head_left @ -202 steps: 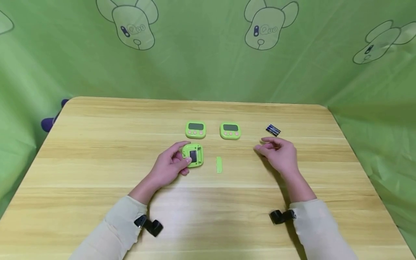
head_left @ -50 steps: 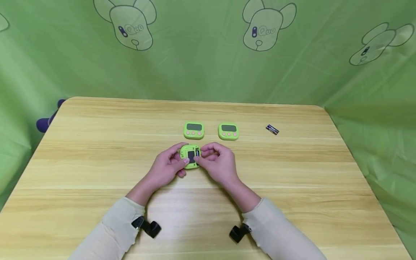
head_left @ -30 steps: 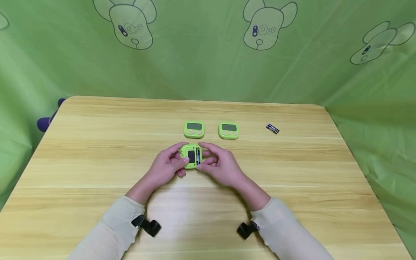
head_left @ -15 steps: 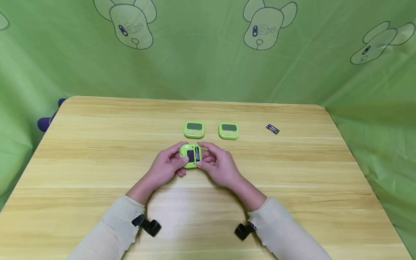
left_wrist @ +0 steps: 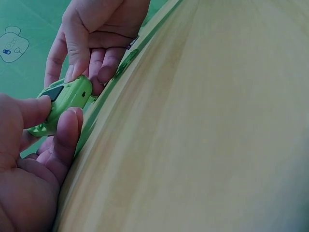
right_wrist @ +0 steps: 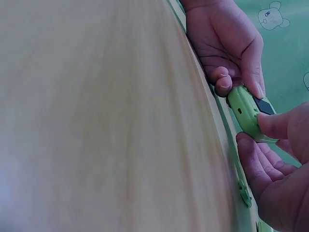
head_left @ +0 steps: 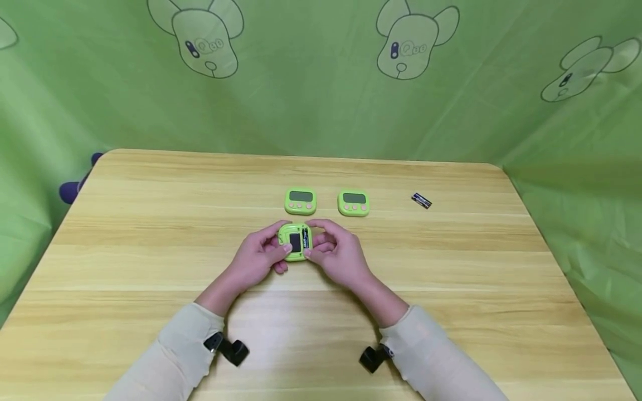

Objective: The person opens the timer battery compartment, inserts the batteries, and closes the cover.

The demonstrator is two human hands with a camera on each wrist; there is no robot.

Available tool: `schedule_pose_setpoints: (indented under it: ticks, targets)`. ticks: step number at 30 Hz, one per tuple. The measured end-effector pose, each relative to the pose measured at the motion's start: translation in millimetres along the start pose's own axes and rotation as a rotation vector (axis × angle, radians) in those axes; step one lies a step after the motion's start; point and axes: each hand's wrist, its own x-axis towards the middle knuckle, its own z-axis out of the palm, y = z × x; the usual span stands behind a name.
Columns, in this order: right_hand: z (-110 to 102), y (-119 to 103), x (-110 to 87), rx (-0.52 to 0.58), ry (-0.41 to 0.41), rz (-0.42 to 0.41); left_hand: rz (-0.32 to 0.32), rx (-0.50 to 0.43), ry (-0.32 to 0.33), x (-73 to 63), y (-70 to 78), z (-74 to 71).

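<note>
A green timer-like device point(head_left: 295, 242) sits back-up over the near middle of a wooden table point(head_left: 321, 345), a battery point(head_left: 306, 238) lying in the open slot along its right side. The left hand point(head_left: 254, 257) pinches the left side, thumb on top; the right hand point(head_left: 343, 257) pinches the right edge between thumb and fingers. Just beyond, two matching devices, one on the left point(head_left: 300, 201) and one on the right point(head_left: 353, 203), lie screen-up. Farther right rest dark batteries point(head_left: 421, 200), too small to count; behind hangs a green curtain point(head_left: 311, 111).
</note>
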Motion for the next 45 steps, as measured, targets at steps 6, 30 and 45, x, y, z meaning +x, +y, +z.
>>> schedule_pose_setpoints:
  ticks: [6, 30, 45]
  targets:
    - [-9, -4, -1.7, -0.031, -0.026, 0.001, 0.007, -0.015, -0.010, 0.6, -0.5, 0.7]
    - [-45, 3, -9.8, -0.404, -0.055, 0.110, 0.023, -0.005, -0.008, -0.1, -1.4, 0.7]
    - [-45, -4, -8.3, -0.440, -0.186, 0.166, 0.021, 0.005, 0.000, -0.2, -1.4, 2.0]
